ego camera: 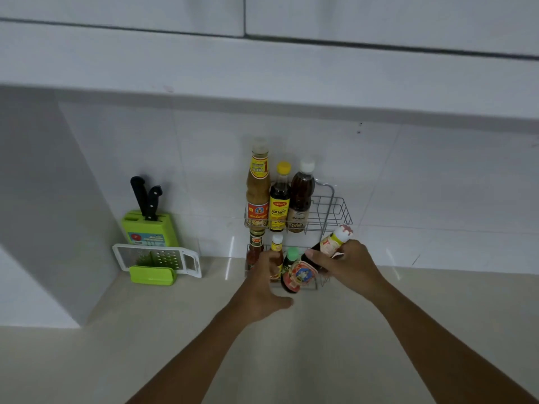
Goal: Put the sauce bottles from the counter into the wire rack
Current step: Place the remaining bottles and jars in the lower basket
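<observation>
Two bare forearms reaching in from the bottom edge across a pale counter (pixel 87 360) toward a two-tier wire rack (pixel 332 211) against the white tiled wall. Left hand (pixel 262 290) at the lower tier, fingers loosely spread and half curled, thumb out to the right, closed on nothing that shows; fingertips just in front of a small yellow-capped bottle (pixel 277 249). Right hand (pixel 347 266) wrapped around a dark bottle with a white cap (pixel 335 240), tilted, cap up and to the right, held in front of the rack's right side, between the tiers. Just left of that hand, a green-capped bottle (pixel 293 272) with a bright round label, leaning at the front of the lower tier; whether seated inside, impossible to tell. Farther left on the same tier, a red sauce bottle (pixel 254 252). Upright on the upper tier, left to right: a tall tan sauce bottle (pixel 258 185), a dark yellow-capped bottle (pixel 280 199), a brown white-capped bottle (pixel 302 196); right half of that tier bare. Well to the left, a white grater (pixel 157 258) over a green box, and behind it a green knife block (pixel 148 225) holding two black-handled knives (pixel 145 199).
</observation>
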### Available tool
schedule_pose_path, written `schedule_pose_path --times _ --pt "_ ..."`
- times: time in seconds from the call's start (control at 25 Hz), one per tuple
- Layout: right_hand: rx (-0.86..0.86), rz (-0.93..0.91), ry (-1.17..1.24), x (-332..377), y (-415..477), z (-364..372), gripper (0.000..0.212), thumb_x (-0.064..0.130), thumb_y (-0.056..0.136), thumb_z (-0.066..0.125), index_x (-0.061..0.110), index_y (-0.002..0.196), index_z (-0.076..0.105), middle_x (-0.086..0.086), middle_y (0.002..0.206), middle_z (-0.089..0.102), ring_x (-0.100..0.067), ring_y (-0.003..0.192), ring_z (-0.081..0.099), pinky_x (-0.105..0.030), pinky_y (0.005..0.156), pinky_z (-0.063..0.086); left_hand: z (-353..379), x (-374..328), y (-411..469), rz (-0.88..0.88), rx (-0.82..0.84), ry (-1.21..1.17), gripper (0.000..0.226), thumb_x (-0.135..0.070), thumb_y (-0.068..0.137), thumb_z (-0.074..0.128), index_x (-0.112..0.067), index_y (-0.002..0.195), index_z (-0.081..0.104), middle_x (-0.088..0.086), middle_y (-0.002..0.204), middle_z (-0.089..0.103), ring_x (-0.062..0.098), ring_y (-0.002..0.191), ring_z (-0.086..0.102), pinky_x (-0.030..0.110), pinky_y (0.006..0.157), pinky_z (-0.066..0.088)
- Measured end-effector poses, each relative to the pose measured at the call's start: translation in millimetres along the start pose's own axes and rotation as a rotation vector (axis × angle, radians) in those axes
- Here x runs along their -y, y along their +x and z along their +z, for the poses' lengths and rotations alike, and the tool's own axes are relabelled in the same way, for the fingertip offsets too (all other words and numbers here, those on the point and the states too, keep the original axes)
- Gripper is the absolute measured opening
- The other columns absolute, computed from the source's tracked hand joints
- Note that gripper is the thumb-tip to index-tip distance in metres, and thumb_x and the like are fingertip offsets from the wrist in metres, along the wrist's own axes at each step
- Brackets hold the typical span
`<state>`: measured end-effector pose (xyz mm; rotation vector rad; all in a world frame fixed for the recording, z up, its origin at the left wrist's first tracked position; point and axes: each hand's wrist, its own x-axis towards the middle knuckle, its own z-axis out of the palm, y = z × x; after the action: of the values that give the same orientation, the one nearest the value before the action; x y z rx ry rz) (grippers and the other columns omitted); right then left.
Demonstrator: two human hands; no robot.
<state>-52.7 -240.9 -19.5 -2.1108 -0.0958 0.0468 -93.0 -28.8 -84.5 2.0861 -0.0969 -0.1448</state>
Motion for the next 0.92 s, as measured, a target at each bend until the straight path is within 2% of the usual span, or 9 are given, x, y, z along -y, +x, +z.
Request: schedule_pose_path --times 0.12,0.24,0.28,0.32,0.4,0.56,0.64,0.8,0.92 --pt "-0.162 0.018 -0.127 -19.9 19.7 -8.7 0.024 0.038 0.077 0.086 0.018 0.081 0.074 0.010 0.073 0.074 0.007 0.063 0.069 -0.009 0.053 0.052 -9.9 41.9 17.6 -0.144 -0.122 -0.119 0.062 -0.012 0.079 0.079 -0.022 0.129 0.045 -0.001 0.104 0.058 0.012 0.102 0.062 0.010 0.078 0.045" --pt "-0.202 0.001 -0.155 -40.3 36.4 -4.7 0.017 0.029 0.076 0.087 0.020 0.083 0.075 0.012 0.073 0.071 0.005 0.064 0.067 -0.008 0.051 0.048 -18.9 68.8 38.0 -0.233 -0.273 -0.173 0.038 0.004 0.085 0.063 -0.028 0.104 0.054 0.005 0.103 0.063 0.030 0.111 0.062 0.024 0.079 0.050" --pt "-0.190 -0.006 -0.148 -46.4 39.9 -0.7 0.016 0.028 0.076 0.088 0.020 0.084 0.076 0.011 0.074 0.073 0.002 0.065 0.069 -0.010 0.053 0.050 -20.6 73.6 43.9 -0.278 -0.279 -0.198 0.038 0.004 0.087 0.059 -0.028 0.105 0.055 0.009 0.114 0.063 0.031 0.117 0.060 0.029 0.085 0.050" --pt "-0.171 -0.013 -0.145 -53.7 44.6 4.4 0.015 0.027 0.075 0.088 0.022 0.084 0.077 0.010 0.075 0.074 0.000 0.068 0.070 -0.013 0.055 0.052 -21.0 78.2 50.7 -0.328 -0.264 -0.246 0.040 0.002 0.088 0.058 -0.025 0.117 0.056 0.013 0.128 0.059 0.030 0.124 0.056 0.033 0.092 0.049" --pt "-0.126 -0.022 -0.148 -66.1 52.1 15.9 0.012 0.023 0.075 0.087 0.025 0.081 0.077 0.010 0.075 0.076 0.000 0.072 0.071 -0.022 0.063 0.059 -18.8 84.5 58.9 -0.439 -0.199 -0.282 0.058 -0.005 0.091 0.057 -0.017 0.146 0.040 0.014 0.149 0.046 0.027 0.137 0.046 0.038 0.105 0.044" --pt "-0.059 0.013 -0.168 -89.7 72.2 35.2 0.015 0.018 0.073 0.085 0.022 0.082 0.074 0.006 0.077 0.076 -0.008 0.073 0.072 -0.041 0.070 0.062 -9.9 88.1 68.8 -0.517 -0.126 -0.276 0.082 -0.022 0.084 0.061 -0.016 0.156 0.022 0.009 0.159 0.035 0.026 0.144 0.038 0.042 0.116 0.035" --pt "-0.021 0.030 -0.226 -98.5 86.5 40.2 0.019 0.022 0.073 0.085 0.019 0.086 0.071 0.004 0.080 0.074 -0.013 0.076 0.072 -0.041 0.071 0.062 -8.8 84.3 71.1 -0.508 -0.131 -0.258 0.086 -0.031 0.074 0.059 -0.018 0.154 0.028 0.007 0.157 0.040 0.026 0.142 0.041 0.039 0.115 0.036" --pt "0.046 0.055 -0.277 -107.7 107.0 46.1 0.029 0.028 0.076 0.085 0.013 0.094 0.068 -0.002 0.084 0.072 -0.013 0.075 0.070 -0.026 0.059 0.055 -8.4 83.2 71.0 -0.430 -0.160 -0.143 0.052 -0.018 0.090 0.054 -0.033 0.140 0.053 0.000 0.142 0.058 0.024 0.129 0.054 0.025 0.092 0.039" --pt "0.079 0.065 -0.304 -107.4 115.6 49.6 0.035 0.033 0.076 0.086 0.011 0.097 0.069 -0.001 0.084 0.070 -0.011 0.075 0.068 -0.017 0.054 0.044 -10.6 88.1 71.5 -0.406 -0.155 -0.118 0.057 -0.026 0.080 0.052 -0.038 0.136 0.057 0.000 0.140 0.060 0.024 0.125 0.057 0.025 0.090 0.039"
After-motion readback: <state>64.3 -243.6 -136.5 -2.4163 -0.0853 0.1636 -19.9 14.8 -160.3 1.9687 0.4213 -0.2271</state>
